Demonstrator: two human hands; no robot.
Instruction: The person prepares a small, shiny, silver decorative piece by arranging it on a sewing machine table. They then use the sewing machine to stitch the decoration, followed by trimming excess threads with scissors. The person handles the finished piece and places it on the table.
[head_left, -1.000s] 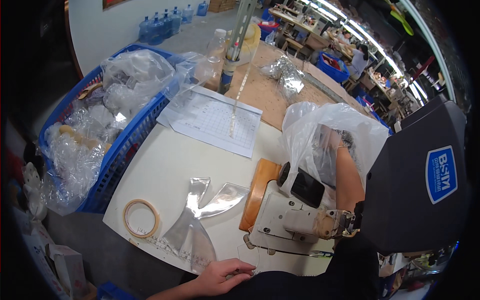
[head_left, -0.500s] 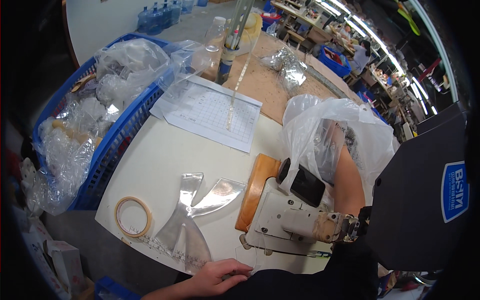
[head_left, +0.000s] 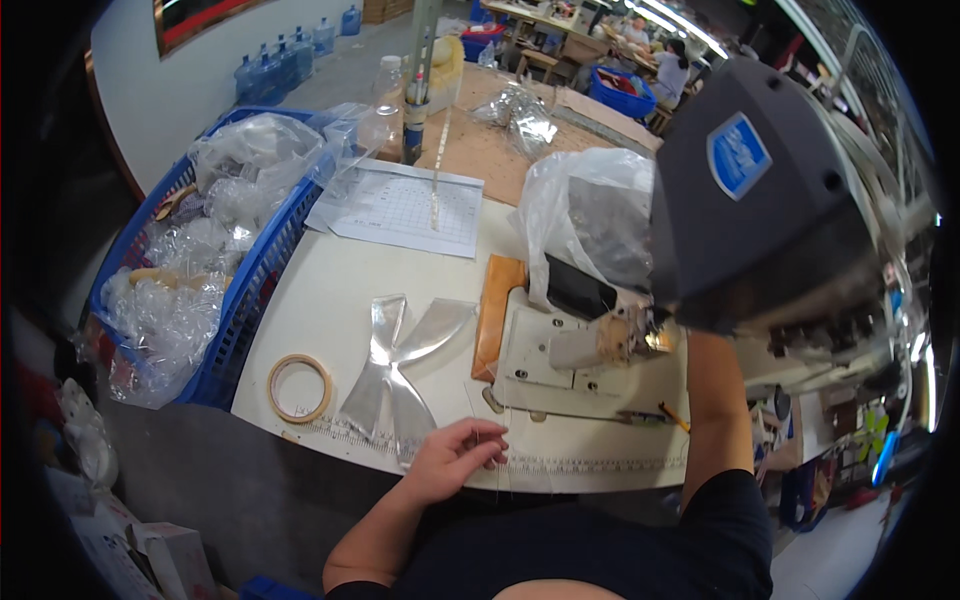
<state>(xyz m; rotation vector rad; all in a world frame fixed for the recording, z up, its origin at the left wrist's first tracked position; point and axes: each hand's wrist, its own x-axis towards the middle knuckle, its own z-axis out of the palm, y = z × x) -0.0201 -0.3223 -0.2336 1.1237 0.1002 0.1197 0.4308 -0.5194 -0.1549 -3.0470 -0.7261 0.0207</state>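
Observation:
My left hand (head_left: 460, 458) rests low over the table's front edge, its fingers curled together. A thin, clear plastic piece, hard to make out, shows at the fingertips. My right forearm (head_left: 716, 420) reaches up behind the dark sewing machine head (head_left: 765, 190), which hides the hand and whatever it touches. Between the arms lies the machine's white bed (head_left: 550, 370) with an orange wooden block (head_left: 494, 330) along its left side. Clear bow-shaped plastic pieces (head_left: 388, 352) lie flat left of the block. A white plastic bag (head_left: 545, 195) stands open beyond a black phone-like object (head_left: 578, 288).
A roll of tan tape (head_left: 325, 385) lies at the table's left. A printed grid sheet (head_left: 400, 208) sits farther back. Beside the table stands a blue basket (head_left: 262, 270) heaped with clear plastic. Behind are a clear bottle (head_left: 388, 95) and a pen holder (head_left: 415, 125).
My right hand has left the plastic bag and come nearer, out of sight behind the machine head. My left hand stays by the front edge, while the whole view has shifted.

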